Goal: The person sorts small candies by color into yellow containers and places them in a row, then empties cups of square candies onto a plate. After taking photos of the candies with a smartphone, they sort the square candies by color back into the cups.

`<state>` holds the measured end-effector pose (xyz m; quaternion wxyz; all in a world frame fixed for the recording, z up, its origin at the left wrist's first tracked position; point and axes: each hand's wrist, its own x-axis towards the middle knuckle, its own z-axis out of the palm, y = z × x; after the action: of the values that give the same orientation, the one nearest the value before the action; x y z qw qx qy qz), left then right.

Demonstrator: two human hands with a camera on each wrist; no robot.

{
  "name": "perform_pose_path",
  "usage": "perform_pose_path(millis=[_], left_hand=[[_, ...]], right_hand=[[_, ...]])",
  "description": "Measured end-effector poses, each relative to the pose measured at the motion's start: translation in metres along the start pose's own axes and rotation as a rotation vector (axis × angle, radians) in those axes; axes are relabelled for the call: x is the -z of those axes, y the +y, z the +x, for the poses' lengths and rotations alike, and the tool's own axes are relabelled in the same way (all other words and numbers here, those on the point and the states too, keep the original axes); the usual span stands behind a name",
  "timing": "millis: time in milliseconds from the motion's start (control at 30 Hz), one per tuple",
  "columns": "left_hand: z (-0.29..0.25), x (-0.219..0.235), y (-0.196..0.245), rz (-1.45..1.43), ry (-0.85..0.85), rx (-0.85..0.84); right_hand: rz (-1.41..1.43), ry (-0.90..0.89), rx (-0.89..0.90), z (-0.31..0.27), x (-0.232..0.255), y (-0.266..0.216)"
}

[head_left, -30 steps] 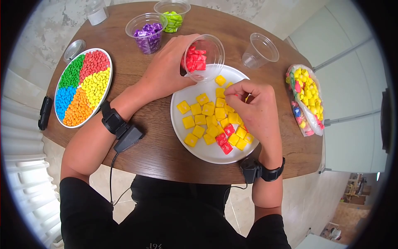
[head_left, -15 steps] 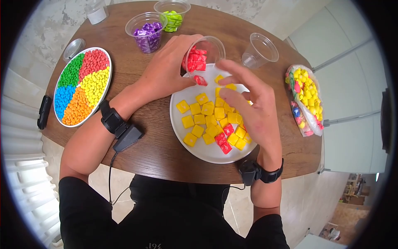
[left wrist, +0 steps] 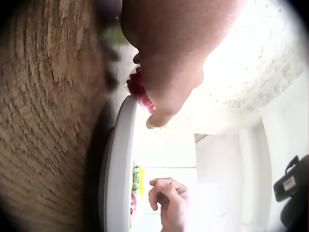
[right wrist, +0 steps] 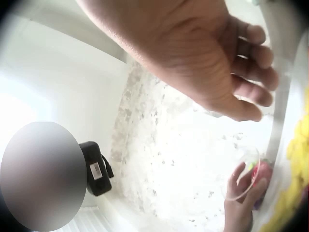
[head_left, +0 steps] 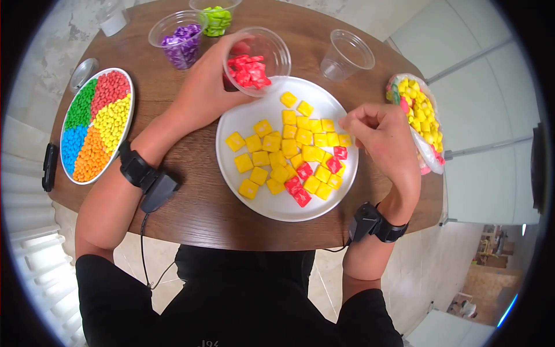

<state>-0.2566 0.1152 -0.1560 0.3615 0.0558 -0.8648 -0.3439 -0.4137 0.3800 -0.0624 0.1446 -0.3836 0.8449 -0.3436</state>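
Observation:
The left hand (head_left: 205, 87) grips a clear plastic cup (head_left: 280, 55), tipped toward the plate's far edge, with red wrapped pieces (head_left: 248, 72) inside. Below it lies a round white plate (head_left: 231, 173) bearing many yellow square pieces (head_left: 261, 158) and several red ones (head_left: 300, 198). Over the plate's right edge hovers the right hand (head_left: 388, 141), fingers loosely bent, beside a yellow piece. In the right wrist view the right hand's (right wrist: 193, 63) fingers and thumb stand apart with nothing visible between them. The left wrist view shows the left hand (left wrist: 169, 63) near the plate's rim (left wrist: 120, 145).
Cups of purple pieces (head_left: 182, 49) and green pieces (head_left: 217, 22) stand at the back left, an empty cup (head_left: 347, 55) at the back right. A plate of multicoloured candies (head_left: 95, 127) is at left. A plastic bag of yellow and pink pieces (head_left: 421, 115) lies at right.
The right hand has moved from beside the cup to the plate's right edge. The red piece at the cup's mouth is now among the others inside. The whole head view has shifted slightly.

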Motion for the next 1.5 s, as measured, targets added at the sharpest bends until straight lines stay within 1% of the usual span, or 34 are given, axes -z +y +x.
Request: perform_pose_path(millis=[33,67,100,167,200,267,300,367,433,467,533,700,767,900,967,1000,1067,1100,1167,1200,1267,1300,1333,1433,1500], left_hand=[[-0.001,-0.001,-0.002,-0.007,-0.003,-0.003],[-0.001,0.0,-0.001,-0.038,-0.009,0.061],[-0.001,0.001,-0.001,-0.066,-0.015,0.125],[-0.001,0.002,-0.003,-0.04,-0.026,0.128],[-0.001,0.002,-0.005,-0.075,-0.015,0.158],[0.0,0.001,-0.005,-0.109,-0.004,0.189],[0.001,0.0,-0.003,-0.164,0.015,0.213],[0.0,0.0,-0.003,-0.215,0.038,0.24],[0.0,-0.002,-0.006,-0.172,0.05,0.175],[0.0,-0.002,-0.004,-0.172,0.054,0.174],[0.0,0.0,0.002,0.029,-0.004,0.02],[-0.001,-0.001,0.002,0.013,0.014,0.015],[0.0,0.0,0.002,0.02,0.015,0.0],[0.001,0.003,0.007,0.059,-0.016,-0.033],[0.0,0.004,0.007,0.065,-0.017,-0.037],[0.0,0.004,0.007,0.051,-0.03,-0.023],[0.0,0.003,0.007,0.035,-0.04,-0.007],[0.0,0.004,0.007,0.051,-0.044,-0.01],[0.0,0.005,0.008,0.07,-0.05,-0.013],[0.0,0.006,0.011,0.092,-0.051,-0.037],[0.0,0.005,0.011,0.11,-0.06,-0.06],[-0.001,0.005,0.01,0.124,-0.051,-0.082],[0.0,0.005,0.009,0.138,-0.041,-0.105],[-0.001,0.004,0.011,0.107,-0.033,-0.078],[0.0,0.006,0.012,0.131,-0.042,-0.075]], right_hand=[[-0.113,-0.079,-0.049,-0.002,0.006,0.002],[-0.117,-0.147,-0.082,-0.002,0.009,0.005],[-0.114,-0.145,-0.084,-0.003,0.009,0.006],[-0.213,-0.267,-0.042,-0.004,0.009,0.008],[-0.211,-0.264,-0.045,-0.005,0.009,0.006],[-0.236,-0.356,-0.044,-0.007,0.006,-0.002],[-0.235,-0.357,-0.043,-0.008,0.004,-0.003],[-0.31,-0.368,0.019,-0.011,0.001,-0.004],[-0.302,-0.38,0.019,-0.011,-0.002,-0.004],[-0.297,-0.388,0.018,-0.011,-0.002,-0.004],[-0.261,-0.397,0.037,-0.009,-0.002,-0.004],[-0.19,-0.429,0.088,-0.007,-0.008,-0.005],[-0.244,-0.475,0.038,-0.008,-0.009,-0.008],[-0.187,-0.425,0.098,-0.005,-0.01,0.0],[-0.09,-0.366,0.152,-0.001,-0.009,0.002],[-0.09,-0.369,0.154,-0.001,-0.01,0.002],[0.028,-0.332,0.183,-0.001,-0.009,0.002],[0.028,-0.333,0.185,0.0,-0.008,0.002],[-0.105,-0.388,0.181,-0.001,-0.008,-0.001],[-0.103,-0.388,0.18,-0.001,-0.01,-0.003],[0.019,-0.276,0.279,-0.003,-0.016,-0.012],[0.02,-0.275,0.273,-0.006,-0.022,-0.019],[0.145,-0.162,0.349,-0.01,-0.03,-0.029],[0.26,-0.063,0.411,-0.016,-0.032,-0.036],[0.147,-0.078,0.369,-0.014,-0.027,-0.028]])
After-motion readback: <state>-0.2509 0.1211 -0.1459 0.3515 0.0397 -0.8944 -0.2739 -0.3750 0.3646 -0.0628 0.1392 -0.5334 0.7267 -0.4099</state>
